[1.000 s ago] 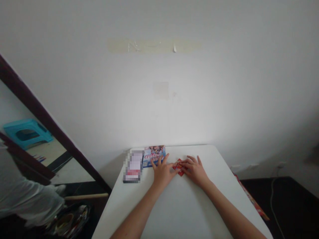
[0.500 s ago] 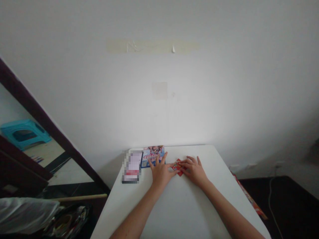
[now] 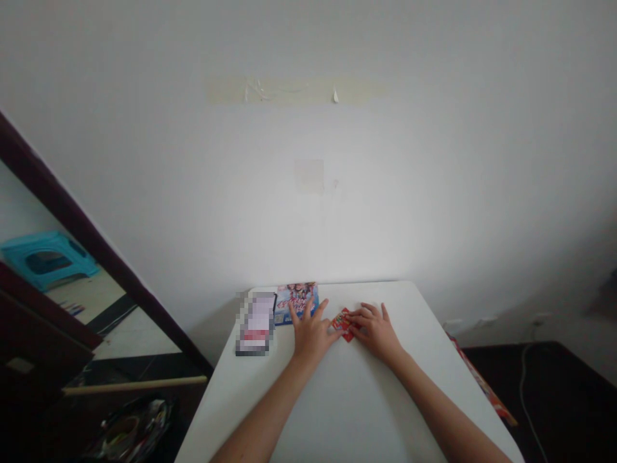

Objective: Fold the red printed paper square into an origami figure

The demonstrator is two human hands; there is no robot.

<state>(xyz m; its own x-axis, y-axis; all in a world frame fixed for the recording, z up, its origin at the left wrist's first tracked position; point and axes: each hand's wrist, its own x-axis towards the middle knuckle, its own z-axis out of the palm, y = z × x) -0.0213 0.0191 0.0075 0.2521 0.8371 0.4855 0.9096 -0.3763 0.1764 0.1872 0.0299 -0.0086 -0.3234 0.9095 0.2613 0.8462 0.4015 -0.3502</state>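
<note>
A small red square piece [image 3: 342, 324] with printing, perhaps folded paper, lies turned like a diamond at the table's far middle. The thumb and forefinger of my left hand [image 3: 310, 334] are at its left corner; the other fingers are spread, reaching over the edge of a blue printed booklet or card [image 3: 284, 315]. My right hand [image 3: 378, 331] pinches the right side of the red piece, its fingertips covering that part. The outer fingers of that hand are raised and apart. Both forearms rest low over the white table [image 3: 337, 399].
A blurred-out phone [image 3: 255, 325] lies left of the booklet. Behind the table rises a white wall [image 3: 308, 238] with tape marks. A dark-framed mirror [image 3: 77, 212] at left shows a blue stool [image 3: 48, 257]. On the floor stand a dark bag [image 3: 130, 427] and a wooden stick [image 3: 135, 386].
My left hand has shifted slightly right, its spread fingers moving over the booklet. The right hand stays in place. A whitish, filmy thing at the lower left has gone from view.
</note>
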